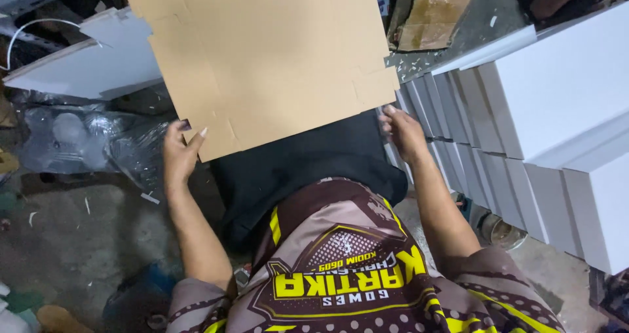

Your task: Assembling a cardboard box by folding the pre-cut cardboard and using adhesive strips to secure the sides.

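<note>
Cardboard sheet [268, 58] held flat across the lap, one hand at each lower corner.

Left hand [180, 153] pinches the lower left corner, thumb on top; right hand [403, 133] grips the right edge below the side tab, fingers curled under. Holding at opposite edges probably keeps the sheet level and steady over the dark lap cloth [308, 162]. Sheet is plain brown, die-cut, with notched edges, slits and faint crease lines, unfolded. White folded boxes [524, 117] stand stacked in rows just beside the right hand; clear plastic wrap [85, 143] lies on the floor near the left hand.

Matt brown cardboard sheet [268, 58]; smooth white boxes [563, 84].
</note>
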